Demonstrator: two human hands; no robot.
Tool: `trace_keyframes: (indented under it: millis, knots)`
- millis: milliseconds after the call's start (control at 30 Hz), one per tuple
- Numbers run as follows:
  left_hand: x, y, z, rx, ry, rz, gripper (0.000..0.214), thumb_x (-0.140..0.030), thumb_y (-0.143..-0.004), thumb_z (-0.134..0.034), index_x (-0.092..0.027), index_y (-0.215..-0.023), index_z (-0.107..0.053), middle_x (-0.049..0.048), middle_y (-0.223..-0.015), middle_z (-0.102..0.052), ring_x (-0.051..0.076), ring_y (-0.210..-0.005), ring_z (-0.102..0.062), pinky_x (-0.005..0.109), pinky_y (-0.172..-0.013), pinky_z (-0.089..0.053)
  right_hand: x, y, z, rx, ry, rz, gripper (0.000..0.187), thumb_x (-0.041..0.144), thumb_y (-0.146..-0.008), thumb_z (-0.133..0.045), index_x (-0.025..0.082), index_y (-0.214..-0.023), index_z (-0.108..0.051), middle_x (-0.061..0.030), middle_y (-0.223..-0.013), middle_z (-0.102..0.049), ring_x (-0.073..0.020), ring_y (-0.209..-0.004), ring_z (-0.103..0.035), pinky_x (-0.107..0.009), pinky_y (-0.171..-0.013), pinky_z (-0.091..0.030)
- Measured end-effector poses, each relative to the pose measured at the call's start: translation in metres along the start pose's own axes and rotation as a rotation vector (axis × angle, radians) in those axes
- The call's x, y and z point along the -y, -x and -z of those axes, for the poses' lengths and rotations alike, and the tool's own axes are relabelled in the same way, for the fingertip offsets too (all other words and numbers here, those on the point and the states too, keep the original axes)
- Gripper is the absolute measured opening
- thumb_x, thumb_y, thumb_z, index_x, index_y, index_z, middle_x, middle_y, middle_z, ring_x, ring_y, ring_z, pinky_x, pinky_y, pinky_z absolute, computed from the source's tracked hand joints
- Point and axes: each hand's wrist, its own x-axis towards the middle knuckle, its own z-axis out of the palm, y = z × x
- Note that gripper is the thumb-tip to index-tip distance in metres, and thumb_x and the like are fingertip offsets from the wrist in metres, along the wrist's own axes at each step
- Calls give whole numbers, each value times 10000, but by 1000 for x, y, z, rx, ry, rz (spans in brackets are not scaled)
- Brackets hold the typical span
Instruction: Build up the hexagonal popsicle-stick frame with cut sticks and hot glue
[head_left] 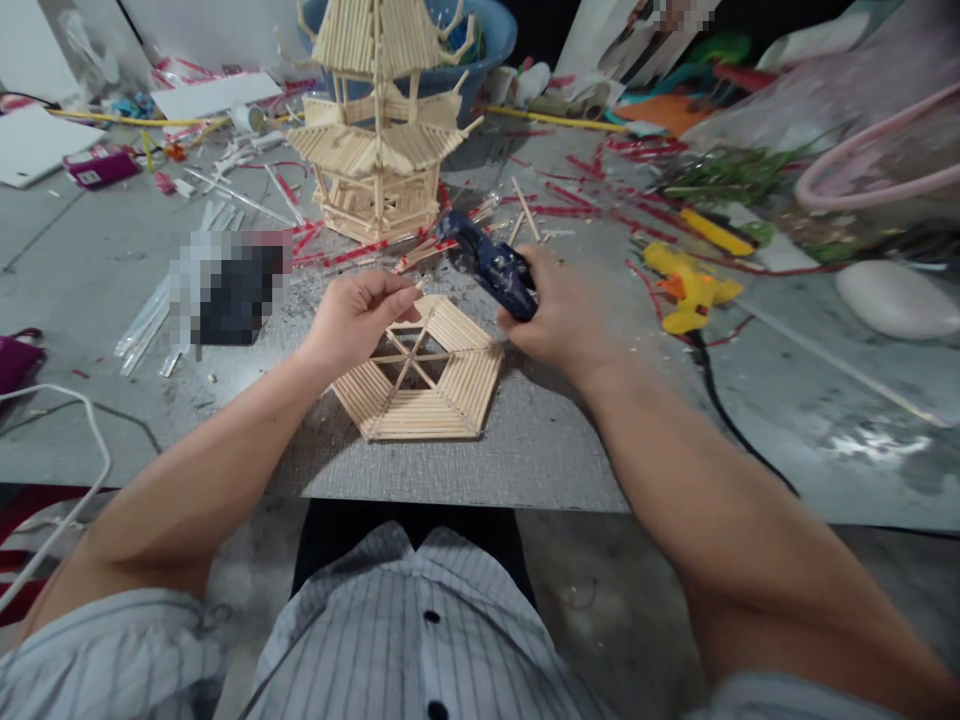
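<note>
My left hand (pixel 367 305) is closed in a pinch over the far left edge of a six-sided wooden stick frame (pixel 424 412). A pale stick end (pixel 419 287) shows at its fingertips. The frame lies flat, with rows of sticks around an open middle crossed by spokes. In my right hand (pixel 559 315) is a dark blue hand tool (pixel 491 268), gripped above the frame's right side and pointing away to the upper left. Its exact kind is unclear. Behind both hands stands a tiered pagoda model (pixel 377 150) made of similar sticks.
A yellow glue gun (pixel 686 285) with a black cord lies to the right. Clear sticks (pixel 154 305) and a dark, blurred-out object (pixel 238 295) are at left. Red-and-clear wrapper scraps (pixel 577 200) litter the back, near a blue basin (pixel 491 40). The table's front edge runs before me.
</note>
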Motion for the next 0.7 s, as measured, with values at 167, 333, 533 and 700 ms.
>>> trace_keyframes:
  millis: [167, 333, 533, 700]
  knots:
    - [1, 0, -1, 11, 15, -21, 266, -397, -831, -615, -152, -743, -670, 28, -661, -702, 82, -571, -593, 192, -531, -446, 12, 0, 2, 75, 15, 66, 614, 270, -674, -569, 180, -1273, -470, -136, -1134, -620, -336, -1039, -588, -473, -849, -460]
    - [13, -1, -4, -41, 27, -64, 129, -275, -777, -668, -167, -711, -641, 4, -641, -660, 120, -628, -625, 227, -563, -482, 21, 2, 5, 110, 35, 122, 608, 248, -657, -581, 187, -1252, -472, -141, -1120, -620, -330, -1032, -579, -461, -854, -450]
    - [18, -1, -6, -56, 8, -89, 110, -243, -768, -674, -173, -698, -627, 6, -682, -663, 138, -710, -632, 246, -637, -509, 28, 5, 7, 136, 69, 122, 572, 254, -685, -580, 152, -1239, -484, -168, -1107, -617, -338, -1009, -581, -464, -848, -445]
    - [16, 0, -6, -58, 19, -77, 120, -239, -786, -649, -169, -694, -618, -3, -650, -640, 134, -712, -627, 239, -640, -503, 28, 5, 7, 144, 67, 102, 555, 253, -689, -583, 167, -1230, -497, -161, -1092, -624, -338, -1012, -585, -453, -821, -447]
